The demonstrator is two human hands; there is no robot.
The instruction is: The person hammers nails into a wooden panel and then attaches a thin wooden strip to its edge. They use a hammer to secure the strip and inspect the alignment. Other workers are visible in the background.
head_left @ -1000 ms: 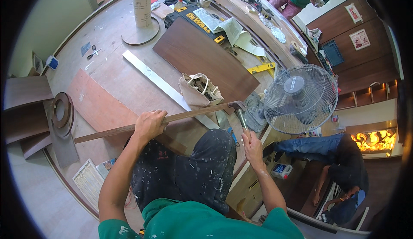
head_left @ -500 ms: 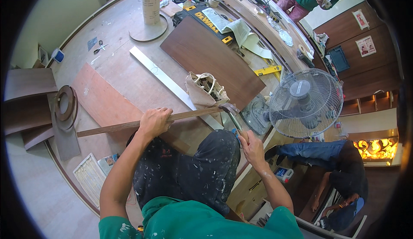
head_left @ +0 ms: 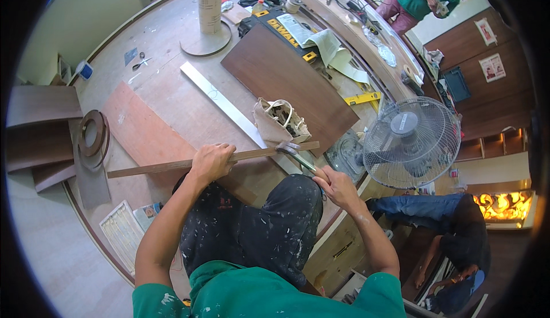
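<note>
Wooden strip (head_left: 172, 167) lies across the worktop (head_left: 166, 71) over the person's knee, clamped under the left hand (head_left: 211, 161). Right hand (head_left: 338, 185) is closed around a hammer (head_left: 295, 152), its head on the strip. Just behind, an open cloth bag (head_left: 281, 122) holds small white fittings.

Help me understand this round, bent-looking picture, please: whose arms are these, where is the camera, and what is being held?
The camera sits on a person's head and looks down through a very wide lens, so straight edges curve near the rim. The two bare arms rising from the lower edge are that person's own. The left hand grips a long thin wooden strip lying across the workbench. The right hand holds a hammer, whose head is at the strip. Also on the bench are a dark brown panel, a pale straight bar, a small bag of fittings and a cardboard tube. A standing fan is to the right, and other people are nearby.
</note>
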